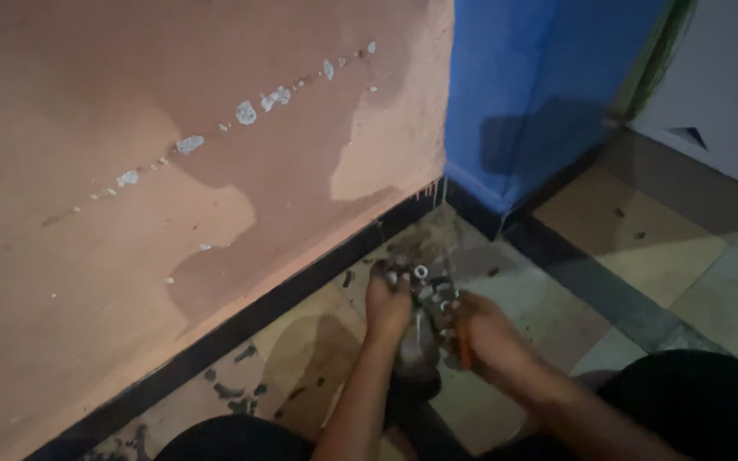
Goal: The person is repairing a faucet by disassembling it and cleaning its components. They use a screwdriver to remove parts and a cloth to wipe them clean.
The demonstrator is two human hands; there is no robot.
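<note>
My left hand [388, 305] grips the top of a dark metal part [424, 286] with several shiny bolts and nuts on it, low over the floor near the wall corner. My right hand [487, 335] is closed on the part's right side, and something thin and orange shows against its palm. The lower end of the part [418, 363] is dark and rounded between my wrists. What the orange thing is cannot be told in this dim light.
A peach wall [172, 171] with peeling paint and damp patches stands to the left, with a black skirting [241, 324]. A blue wall [531, 85] meets it at the corner. The tiled floor [642, 248] has dark bands. My dark-clad knees [694, 401] sit at the bottom.
</note>
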